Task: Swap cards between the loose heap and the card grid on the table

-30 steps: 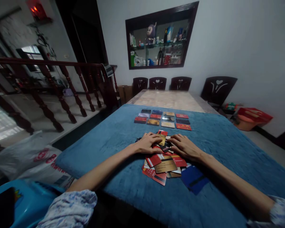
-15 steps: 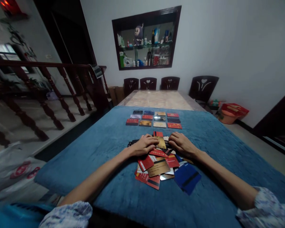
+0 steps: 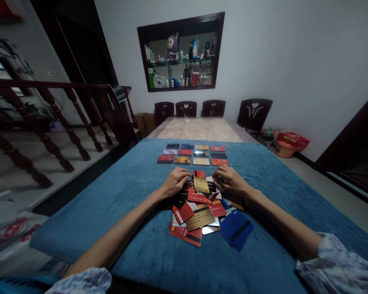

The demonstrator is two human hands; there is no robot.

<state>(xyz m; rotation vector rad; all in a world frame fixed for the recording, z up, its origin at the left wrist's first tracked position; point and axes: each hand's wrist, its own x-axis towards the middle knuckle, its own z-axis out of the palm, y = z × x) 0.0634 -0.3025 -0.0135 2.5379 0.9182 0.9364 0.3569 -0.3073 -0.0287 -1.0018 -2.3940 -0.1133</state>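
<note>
Cards (image 3: 200, 218) lie in a loose, overlapping heap on the blue cloth (image 3: 119, 196) in the head view, between and in front of the two hands. Their lettering is mostly too small to read: the gold card (image 3: 201, 184) on top carries faint marks, the red card (image 3: 199, 196) just below it a line of pale characters, and a bronze-gold one nearer the person a dark stripe above rows of dark print. Blue cards (image 3: 236, 230) with a black stripe fan out at the heap's right edge. Beyond the heap, twelve more cards stand out in three rows of four, flat and glossy, one catching a bright glare. The left hand (image 3: 176, 182) has its fingers bent over the heap's left side, and the right hand (image 3: 231, 179) curls beside a pale card (image 3: 216, 184); whether either pinches anything I cannot tell. Short-piled and plush, the cloth covers the near part of the tabletop (image 3: 196, 127), whose bare far end has a mottled, stone-like pattern. A crinkled white plastic bag (image 3: 12, 237) bears a red round logo, unreadable.
</note>
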